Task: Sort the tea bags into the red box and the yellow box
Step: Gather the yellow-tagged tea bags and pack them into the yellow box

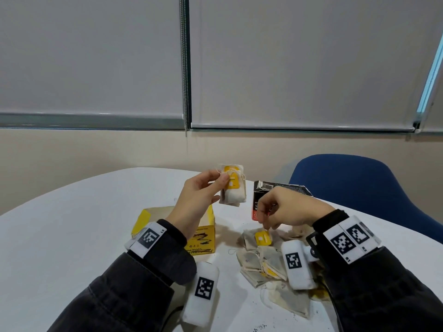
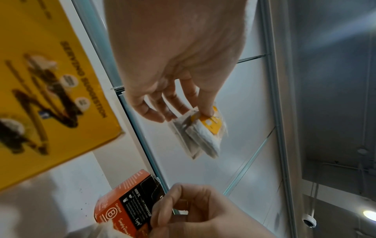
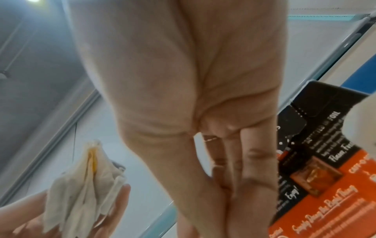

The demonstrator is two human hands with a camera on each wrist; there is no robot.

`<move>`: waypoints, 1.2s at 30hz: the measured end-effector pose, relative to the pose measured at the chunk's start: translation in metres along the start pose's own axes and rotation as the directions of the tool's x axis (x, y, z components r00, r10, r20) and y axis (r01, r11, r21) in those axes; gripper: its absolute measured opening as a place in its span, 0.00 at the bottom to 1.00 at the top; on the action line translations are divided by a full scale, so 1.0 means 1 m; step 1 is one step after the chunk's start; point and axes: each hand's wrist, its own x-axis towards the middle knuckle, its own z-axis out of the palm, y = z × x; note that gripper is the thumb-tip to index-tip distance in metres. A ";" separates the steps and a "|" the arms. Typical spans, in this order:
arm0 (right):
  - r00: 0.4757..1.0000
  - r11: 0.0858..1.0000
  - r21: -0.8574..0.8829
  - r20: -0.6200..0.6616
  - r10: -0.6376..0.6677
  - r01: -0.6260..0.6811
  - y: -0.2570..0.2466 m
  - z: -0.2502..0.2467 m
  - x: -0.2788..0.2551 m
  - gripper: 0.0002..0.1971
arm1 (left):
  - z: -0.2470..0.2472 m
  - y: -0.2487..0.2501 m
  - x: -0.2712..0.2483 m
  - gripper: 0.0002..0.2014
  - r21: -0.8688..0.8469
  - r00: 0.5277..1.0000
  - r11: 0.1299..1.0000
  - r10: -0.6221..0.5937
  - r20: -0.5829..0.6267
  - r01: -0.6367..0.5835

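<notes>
Left hand: raised above the yellow box, thumb and fingers pinching a small bundle of tea bags by the upper edge, thumb on the yellow tag.
Bundle of tea bags: hangs clear of the table, above and just right of the yellow box, level with the top of the red box; from the left wrist, several white bags stacked flat with one yellow tag facing out.
Right hand: low in front of the red box, fingers curled down and bunched together just above the loose pile; fingertips close to a yellow-tagged tea bag; cannot tell whether anything is pinched.
Yellow box: open-topped, standing on the white table, directly under the left wrist.
Red box: upright, right of the yellow box, top flaps open, partly hidden behind the right hand.
Loose pile of tea bags: spread on the table right of the yellow box, below the right hand, reaching under the right wrist.
Blue chair: beyond the table, right of the red box.
</notes>
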 end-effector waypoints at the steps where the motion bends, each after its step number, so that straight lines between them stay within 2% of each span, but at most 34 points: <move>1: 1.000 1.000 -0.002 0.006 0.014 -0.014 0.000 0.000 0.000 0.06 | 0.000 0.000 0.000 0.09 -0.001 1.000 1.000 0.003 0.005 -0.003; 5: 0.987 0.974 -0.202 0.105 0.122 -0.099 -0.001 0.003 -0.001 0.12 | 0.001 0.001 0.000 0.08 -0.021 0.999 1.000 0.007 0.032 -0.006; 7: 0.976 0.965 -0.230 0.142 0.163 -0.128 -0.002 0.004 -0.004 0.08 | 0.001 0.001 -0.001 0.07 -0.023 0.999 1.000 0.004 0.046 -0.003; 10: 0.977 0.967 -0.232 0.156 0.142 -0.103 -0.002 0.004 -0.003 0.08 | 0.001 0.002 -0.001 0.06 -0.029 0.999 1.000 -0.003 0.047 0.005; 13: 0.998 0.991 -0.131 0.054 0.018 -0.011 -0.001 0.004 0.001 0.06 | 0.001 0.001 -0.001 0.05 -0.022 0.999 1.000 0.004 0.046 -0.003; 16: 0.989 0.994 0.055 -0.118 -0.086 0.093 -0.003 0.003 0.002 0.02 | 0.001 0.001 -0.001 0.06 -0.027 0.998 1.000 0.012 0.063 -0.010; 20: 0.916 0.972 0.055 -0.350 -0.197 0.230 -0.004 0.001 0.006 0.10 | 0.003 0.001 -0.002 0.08 0.023 0.992 1.000 0.002 0.130 -0.005; 22: 0.861 0.936 0.158 -0.464 -0.210 0.313 -0.007 0.000 0.003 0.13 | 0.004 0.001 -0.003 0.08 0.069 0.987 0.998 -0.009 0.163 -0.002; 24: 0.803 0.878 0.260 -0.561 -0.201 0.402 -0.011 -0.001 0.000 0.11 | 0.004 0.001 -0.003 0.06 0.103 0.984 0.995 -0.015 0.178 -0.004; 27: 0.777 0.813 0.330 -0.589 -0.220 0.480 -0.017 -0.001 -0.004 0.08 | 0.005 0.002 -0.004 0.04 0.104 0.984 0.995 -0.013 0.175 -0.005; 32: 0.819 0.781 0.402 -0.526 -0.229 0.477 -0.023 0.002 -0.006 0.05 | 0.005 0.004 -0.005 0.06 0.072 0.989 0.997 0.010 0.147 -0.021; 36: 0.837 0.766 0.443 -0.500 -0.221 0.466 -0.025 0.003 -0.007 0.09 | 0.004 0.003 -0.005 0.05 0.089 0.994 0.996 0.009 0.112 -0.019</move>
